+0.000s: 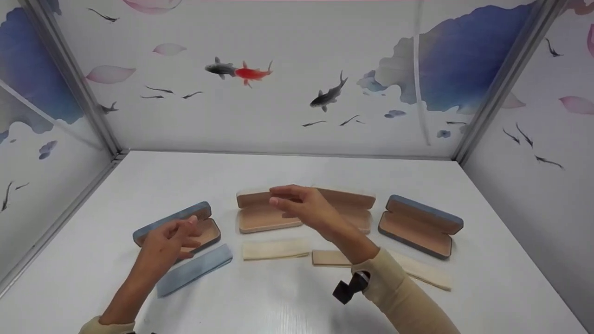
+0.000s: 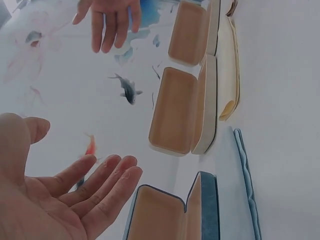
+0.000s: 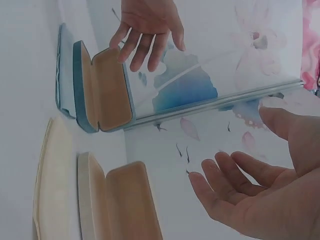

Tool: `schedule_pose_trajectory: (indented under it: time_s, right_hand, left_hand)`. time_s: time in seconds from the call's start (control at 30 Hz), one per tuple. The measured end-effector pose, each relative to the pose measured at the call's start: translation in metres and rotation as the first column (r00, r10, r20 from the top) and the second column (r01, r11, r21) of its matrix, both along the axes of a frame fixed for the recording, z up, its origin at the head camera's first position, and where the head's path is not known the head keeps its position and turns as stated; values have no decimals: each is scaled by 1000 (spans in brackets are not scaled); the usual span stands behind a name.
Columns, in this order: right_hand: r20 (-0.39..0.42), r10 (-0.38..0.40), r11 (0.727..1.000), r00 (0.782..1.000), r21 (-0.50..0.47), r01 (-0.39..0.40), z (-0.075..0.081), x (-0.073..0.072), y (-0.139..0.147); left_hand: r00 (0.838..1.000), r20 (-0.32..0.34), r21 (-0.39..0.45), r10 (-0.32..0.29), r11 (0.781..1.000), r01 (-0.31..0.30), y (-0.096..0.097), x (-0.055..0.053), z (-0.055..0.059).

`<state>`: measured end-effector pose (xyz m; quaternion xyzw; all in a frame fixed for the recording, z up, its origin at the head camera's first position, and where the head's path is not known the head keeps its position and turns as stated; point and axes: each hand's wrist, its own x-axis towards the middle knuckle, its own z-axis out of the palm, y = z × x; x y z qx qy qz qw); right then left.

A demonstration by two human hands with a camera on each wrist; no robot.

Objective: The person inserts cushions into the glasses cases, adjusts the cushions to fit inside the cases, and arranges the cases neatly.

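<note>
My left hand (image 1: 162, 248) hovers over an open blue glasses case (image 1: 211, 230) at the left, fingers relaxed and holding nothing. My right hand (image 1: 308, 208) is above the two cream glasses cases in the middle, the left one (image 1: 260, 222) and the right one (image 1: 355, 199), partly covering both; it too is empty, its fingers loosely bent in the right wrist view. Another blue glasses case (image 1: 415, 234) stands open at the right. In front of the left blue case lies a folded blue cloth (image 1: 197, 271), and a folded cream cloth (image 1: 276, 249) lies before the left cream case.
A tan folded cloth (image 1: 329, 258) and a cream cloth (image 1: 431, 274) lie partly hidden under my right forearm. White printed panels (image 1: 278, 120) enclose the white table (image 1: 260, 306) at the back and sides. A small black device (image 1: 350, 287) hangs at my right wrist.
</note>
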<state>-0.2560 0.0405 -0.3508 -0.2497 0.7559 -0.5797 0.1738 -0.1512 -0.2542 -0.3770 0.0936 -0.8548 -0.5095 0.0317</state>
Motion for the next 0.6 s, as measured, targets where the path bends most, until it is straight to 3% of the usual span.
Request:
schedule_pose_trajectory:
  time_s: [0.3, 0.6]
  right_hand:
    - [58, 22, 999, 998, -39, -20, -23, 4, -19]
    - [55, 16, 1000, 998, -24, -15, -48, 0, -39]
  left_hand:
    - [998, 16, 34, 54, 998, -55, -17, 11, -9]
    - [986, 89, 76, 140, 986, -147, -39, 20, -26]
